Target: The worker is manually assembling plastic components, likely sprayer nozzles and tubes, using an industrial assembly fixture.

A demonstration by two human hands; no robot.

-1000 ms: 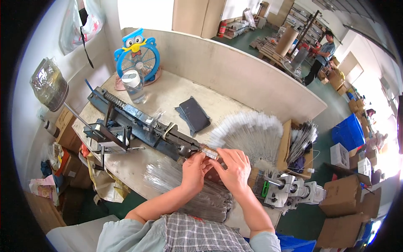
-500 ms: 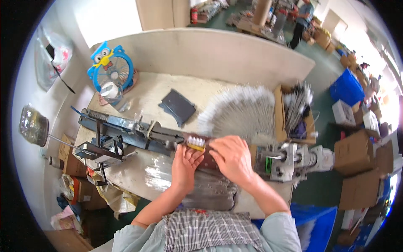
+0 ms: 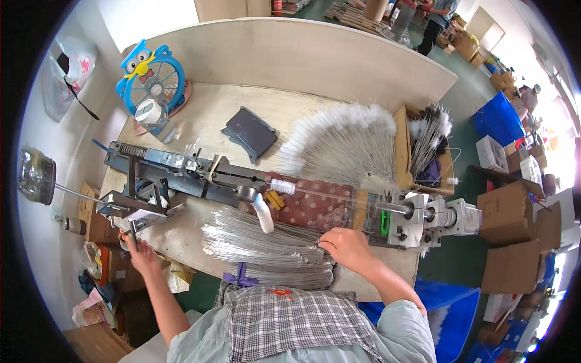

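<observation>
Two bare hands are well apart: the left hand [image 3: 143, 259] has its fingers curled round the lever [image 3: 132, 227] at the near side of the rig [image 3: 175, 174], and the right hand [image 3: 350, 247] has thumb and fingers drawn almost together at the right ends of the wires [image 3: 260, 239]. Whether it pinches one I cannot tell.

The white brush [image 3: 282, 186] lies at the rig's right end, over a dotted pad [image 3: 321, 209], its thin stem [image 3: 336, 196] running right toward the chuck [image 3: 417, 218]. If the lever were worked with that stem out of line, I judge it could bend or slip. A wire pulled from the packed bundle could drag its neighbours, since they lie tight together. The white stick [image 3: 263, 213] and yellow piece [image 3: 274, 201], just beside the brush, might be knocked.

On the pale table [image 3: 215, 100] are a dark pouch [image 3: 252, 132], a fanned heap of brushes [image 3: 345, 136], a jar [image 3: 151, 114] and a blue fan [image 3: 156, 78]. A carton [image 3: 402, 151] stands at the heap's right. Beyond the partition [image 3: 290, 54], a co-worker [image 3: 437, 21] stands; boxes [image 3: 512, 215] line the right.
</observation>
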